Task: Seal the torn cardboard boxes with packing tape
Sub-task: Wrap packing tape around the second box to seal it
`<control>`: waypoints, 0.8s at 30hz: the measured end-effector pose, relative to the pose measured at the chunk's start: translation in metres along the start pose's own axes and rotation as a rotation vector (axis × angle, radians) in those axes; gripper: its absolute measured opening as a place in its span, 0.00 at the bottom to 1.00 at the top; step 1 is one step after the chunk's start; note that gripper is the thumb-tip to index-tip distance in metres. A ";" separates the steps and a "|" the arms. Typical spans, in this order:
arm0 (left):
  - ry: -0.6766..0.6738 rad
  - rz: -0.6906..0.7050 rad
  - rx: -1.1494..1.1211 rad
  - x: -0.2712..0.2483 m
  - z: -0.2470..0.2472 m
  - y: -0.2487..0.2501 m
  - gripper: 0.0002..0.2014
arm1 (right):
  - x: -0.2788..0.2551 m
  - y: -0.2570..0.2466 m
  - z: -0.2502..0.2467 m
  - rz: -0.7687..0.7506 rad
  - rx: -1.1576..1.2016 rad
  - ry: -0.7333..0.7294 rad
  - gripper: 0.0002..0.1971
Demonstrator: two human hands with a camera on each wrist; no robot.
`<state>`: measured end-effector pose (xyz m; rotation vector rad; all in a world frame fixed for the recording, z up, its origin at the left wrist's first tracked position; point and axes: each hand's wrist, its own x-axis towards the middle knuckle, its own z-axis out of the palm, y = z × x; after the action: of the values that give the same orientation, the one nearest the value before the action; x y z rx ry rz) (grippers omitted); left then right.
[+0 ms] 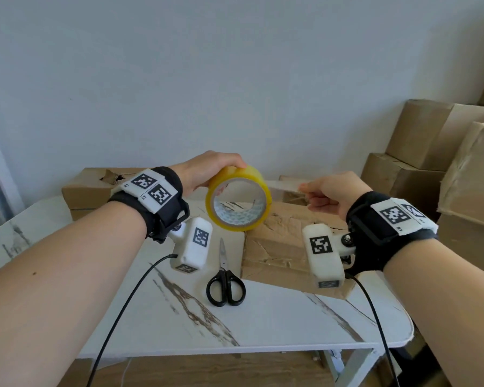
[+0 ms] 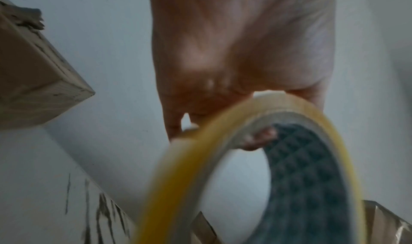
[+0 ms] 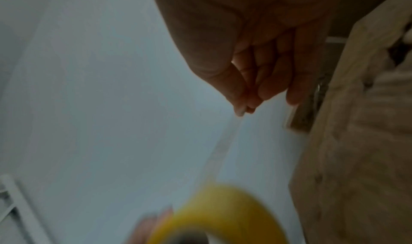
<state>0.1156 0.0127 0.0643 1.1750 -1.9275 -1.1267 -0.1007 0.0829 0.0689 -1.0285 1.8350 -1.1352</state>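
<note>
Hanging under left hand's grip (image 1: 207,170): tape roll (image 1: 238,198)

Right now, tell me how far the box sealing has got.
Early. Done: nothing visibly taped; the near box on the table still shows cracks, and the far box still has a torn hole. In hand: the left hand holds the tape roll while the right hand pinches the tape strip. Left: stick it down, cut with the scissors, repeat.
</note>
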 end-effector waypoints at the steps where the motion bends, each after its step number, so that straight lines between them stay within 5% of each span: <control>1: 0.019 -0.004 0.042 0.002 -0.003 -0.002 0.17 | 0.000 0.002 -0.010 0.004 0.013 0.041 0.07; 9: 0.038 -0.059 0.282 0.012 0.006 -0.006 0.21 | 0.001 0.044 -0.054 0.142 0.088 0.038 0.12; 15: -0.060 -0.067 0.018 0.014 0.004 -0.006 0.13 | 0.004 0.048 -0.068 0.168 0.126 0.100 0.07; 20: 0.052 -0.101 0.336 0.023 -0.005 -0.018 0.23 | 0.009 0.051 -0.085 0.168 0.106 0.159 0.09; 24: 0.017 -0.130 0.477 0.029 0.007 -0.021 0.24 | 0.016 0.069 -0.091 0.204 0.084 0.216 0.06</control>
<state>0.1063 -0.0160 0.0441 1.5705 -2.2027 -0.7292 -0.2040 0.1195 0.0333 -0.6747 1.9904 -1.2250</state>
